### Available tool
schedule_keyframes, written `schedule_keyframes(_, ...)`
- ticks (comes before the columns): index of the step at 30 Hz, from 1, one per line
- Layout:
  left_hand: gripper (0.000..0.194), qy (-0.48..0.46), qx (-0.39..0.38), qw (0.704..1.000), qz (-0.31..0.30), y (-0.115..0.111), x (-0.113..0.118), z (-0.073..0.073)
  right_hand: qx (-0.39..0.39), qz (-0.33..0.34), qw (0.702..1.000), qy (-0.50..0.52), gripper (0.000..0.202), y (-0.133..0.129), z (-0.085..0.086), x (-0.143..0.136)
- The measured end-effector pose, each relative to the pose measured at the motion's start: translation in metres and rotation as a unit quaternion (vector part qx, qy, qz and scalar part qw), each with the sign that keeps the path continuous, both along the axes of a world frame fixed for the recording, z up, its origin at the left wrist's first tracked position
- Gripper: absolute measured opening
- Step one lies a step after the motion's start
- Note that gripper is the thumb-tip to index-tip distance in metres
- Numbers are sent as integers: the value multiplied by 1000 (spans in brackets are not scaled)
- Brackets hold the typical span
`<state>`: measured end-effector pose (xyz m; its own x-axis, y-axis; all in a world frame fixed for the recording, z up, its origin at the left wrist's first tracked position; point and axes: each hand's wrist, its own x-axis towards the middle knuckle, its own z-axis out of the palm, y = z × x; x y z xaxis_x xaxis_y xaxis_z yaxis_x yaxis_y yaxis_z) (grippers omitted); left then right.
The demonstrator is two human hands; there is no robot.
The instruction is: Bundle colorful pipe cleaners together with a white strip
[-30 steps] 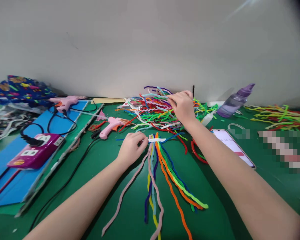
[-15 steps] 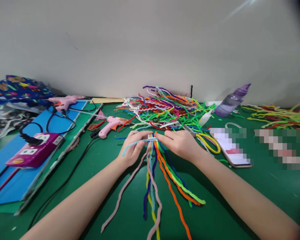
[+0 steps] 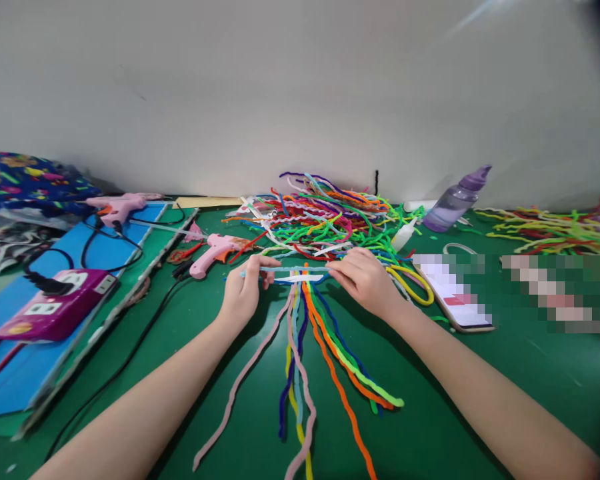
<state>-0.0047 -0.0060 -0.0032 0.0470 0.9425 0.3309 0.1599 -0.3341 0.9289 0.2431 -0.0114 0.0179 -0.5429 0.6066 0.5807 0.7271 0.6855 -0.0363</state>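
Observation:
A light blue pipe cleaner (image 3: pixel 300 269) stretches sideways between my two hands. My left hand (image 3: pixel 244 288) pinches it near its left end, and my right hand (image 3: pixel 364 281) has the other end between thumb and fingers. Just below it lies a short white strip (image 3: pixel 311 279) across the tops of a fanned row of pipe cleaners. These run toward me: pink (image 3: pixel 305 393), yellow, dark blue, light blue, orange (image 3: pixel 344 399), and green (image 3: pixel 365 377). A dark blue pipe cleaner end shows beside my left fingers.
Behind my hands sits a heap of colourful pipe cleaners (image 3: pixel 325 217). Left are a pink glue gun (image 3: pixel 215 253), its cord, and a purple power strip (image 3: pixel 63 305) on a blue board. Right are yellow-handled scissors (image 3: pixel 419 295), a phone (image 3: pixel 450 293) and a purple bottle (image 3: pixel 455 203).
My hands have moved apart, the left one leftward. The light blue pipe cleaner, whose end drooped at my left hand before, is now drawn straight between both hands.

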Motion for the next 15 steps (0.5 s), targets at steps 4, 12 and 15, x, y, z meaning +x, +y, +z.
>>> schedule_keyframes(4,40,2,95,995,-22,-1,1,-3,0,-81,995,63,21,12,4,8)
schedule_keyframes(12,54,241,195,944,-113,-8,5,-6,-33,-147,987,47,33,67,17,34)
schedule_keyframes(15,49,288,187,932,-112,-9,5,-5,-71,-192,978,47,28,88,22,38)
